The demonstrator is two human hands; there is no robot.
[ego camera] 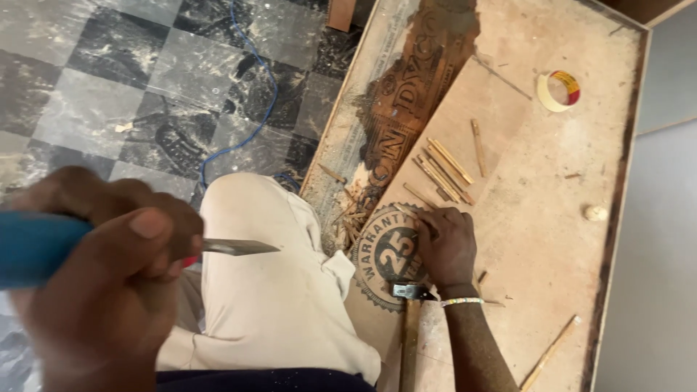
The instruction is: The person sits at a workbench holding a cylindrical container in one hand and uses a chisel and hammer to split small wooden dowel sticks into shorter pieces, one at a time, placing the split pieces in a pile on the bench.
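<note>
From the head camera, the left hand [109,283] is clenched around a blue-handled chisel [131,247], blade pointing to three o'clock over a cream-trousered knee [268,290]. The right hand [444,247] presses fingers down on a small wood stick [410,213] on the dusty board [552,181]. A hammer [411,319] lies at its six o'clock, wood sticks [443,170] at twelve, a tape roll [559,91] at one. Checkered floor [109,80] and a blue cable [254,101] lie at ten.

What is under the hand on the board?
Under the right hand lies a thin wooden stick on the round printed seal of the board. The hand covers the rest of the stick.
</note>
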